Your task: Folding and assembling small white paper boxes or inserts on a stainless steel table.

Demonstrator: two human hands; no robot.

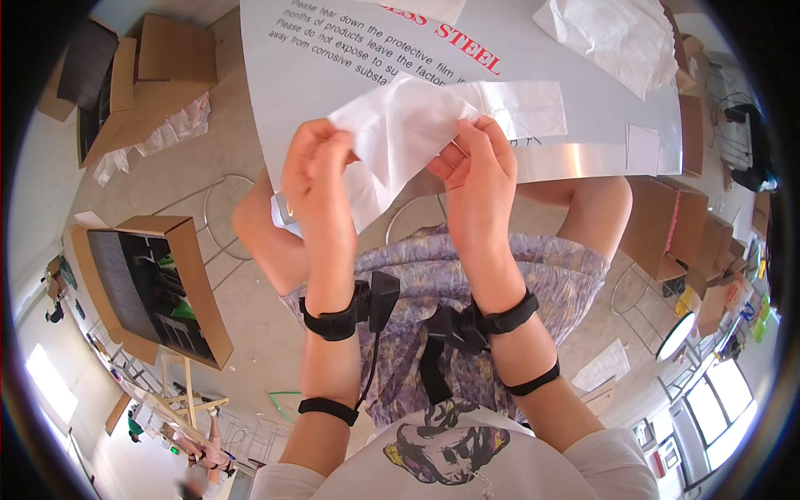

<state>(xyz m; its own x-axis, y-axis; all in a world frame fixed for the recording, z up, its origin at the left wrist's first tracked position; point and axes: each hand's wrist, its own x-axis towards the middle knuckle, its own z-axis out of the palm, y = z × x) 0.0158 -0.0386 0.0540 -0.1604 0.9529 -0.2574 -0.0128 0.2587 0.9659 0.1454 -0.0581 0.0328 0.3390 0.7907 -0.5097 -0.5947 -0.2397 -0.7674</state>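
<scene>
Between my two hands a thin white sheet (400, 125) is stretched out, creased and hanging down past the table's near edge. I cannot tell if it is paper or soft plastic. My left hand (318, 171) pinches its left side with the fingers curled in. On the other side my right hand (477, 167) grips the sheet between thumb and fingers. Just right of that hand, a flat, shiny white piece (533, 108) lies over the grey table (308, 125); whether it joins the sheet is hidden. Black straps with small devices circle both my forearms.
Crumpled white wrapping (612, 42) lies at the table's far right, with small white cards (642, 150) near its right edge. An open carton with dark inserts (154, 287) stands on the left. More cartons (662, 225) and round metal-framed stools (637, 304) are at right.
</scene>
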